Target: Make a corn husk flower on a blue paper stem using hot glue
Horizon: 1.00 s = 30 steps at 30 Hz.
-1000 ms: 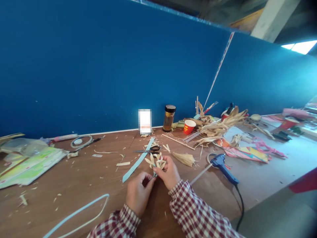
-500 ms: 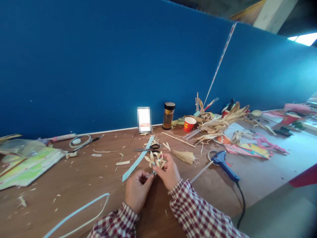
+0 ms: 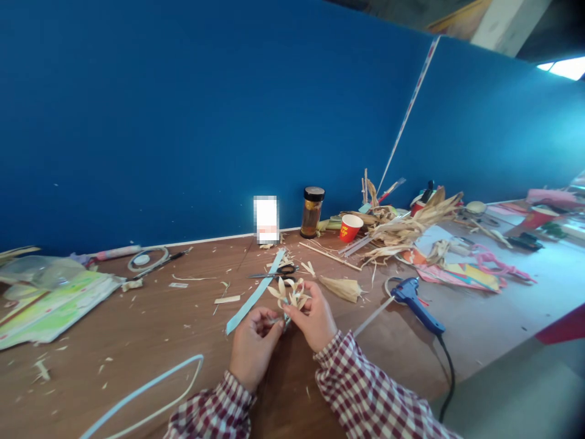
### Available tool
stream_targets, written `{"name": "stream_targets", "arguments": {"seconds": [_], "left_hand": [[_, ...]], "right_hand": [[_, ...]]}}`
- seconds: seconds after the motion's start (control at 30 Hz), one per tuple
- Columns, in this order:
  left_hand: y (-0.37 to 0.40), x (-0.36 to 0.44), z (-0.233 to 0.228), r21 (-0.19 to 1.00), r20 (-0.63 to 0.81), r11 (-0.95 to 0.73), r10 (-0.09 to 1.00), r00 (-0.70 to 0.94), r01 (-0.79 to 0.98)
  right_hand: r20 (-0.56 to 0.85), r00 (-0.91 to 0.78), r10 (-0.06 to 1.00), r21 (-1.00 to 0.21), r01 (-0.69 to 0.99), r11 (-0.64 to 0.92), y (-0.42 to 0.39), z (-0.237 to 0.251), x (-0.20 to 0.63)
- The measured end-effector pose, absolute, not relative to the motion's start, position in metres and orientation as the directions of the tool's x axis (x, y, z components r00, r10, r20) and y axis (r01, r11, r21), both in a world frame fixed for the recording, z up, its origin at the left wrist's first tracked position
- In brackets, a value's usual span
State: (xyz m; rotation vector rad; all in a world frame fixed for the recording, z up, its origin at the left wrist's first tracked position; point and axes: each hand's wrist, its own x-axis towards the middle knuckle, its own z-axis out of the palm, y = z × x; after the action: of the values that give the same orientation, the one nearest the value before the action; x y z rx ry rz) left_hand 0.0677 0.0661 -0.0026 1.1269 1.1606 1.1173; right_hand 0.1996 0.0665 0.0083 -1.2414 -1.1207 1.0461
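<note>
Both forearms, sleeved in red-and-white check, are brought in from the lower edge and angled towards each other. The left hand [image 3: 253, 347] is held knuckles-up, its fingers curled inward and its thumb pressed against the fingertips in a pinch. The right hand [image 3: 315, 318] is set just beside it, slightly higher, wrist bent, fingers curled and closed in a grip. The fingertips of the two hands are brought almost together.

Person's arms, head view.
Left hand [image 3: 253, 347] and right hand [image 3: 315, 318] bare; both sleeves [image 3: 365, 396] red-and-white check, cuffed at wrists.
</note>
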Motion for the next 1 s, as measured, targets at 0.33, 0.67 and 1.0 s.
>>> {"name": "stream_targets", "arguments": {"seconds": [0.33, 0.67, 1.0], "left_hand": [[0.062, 0.060, 0.014, 0.763, -0.345, 0.448, 0.892, 0.294, -0.465], [0.062, 0.064, 0.017, 0.746, -0.311, 0.380, 0.925, 0.220, -0.547], [0.065, 0.066, 0.005, 0.847, -0.166, 0.166, 0.985, 0.045, -0.505]], "right_hand": [[0.036, 0.034, 0.999, -0.962, -0.269, 0.044, 0.063, 0.017, 0.198], [0.071, -0.057, 0.996, -0.888, -0.458, 0.037, 0.068, 0.017, 0.200], [-0.099, -0.094, 0.991, -0.990, -0.095, -0.108, 0.064, 0.010, 0.194]]}}
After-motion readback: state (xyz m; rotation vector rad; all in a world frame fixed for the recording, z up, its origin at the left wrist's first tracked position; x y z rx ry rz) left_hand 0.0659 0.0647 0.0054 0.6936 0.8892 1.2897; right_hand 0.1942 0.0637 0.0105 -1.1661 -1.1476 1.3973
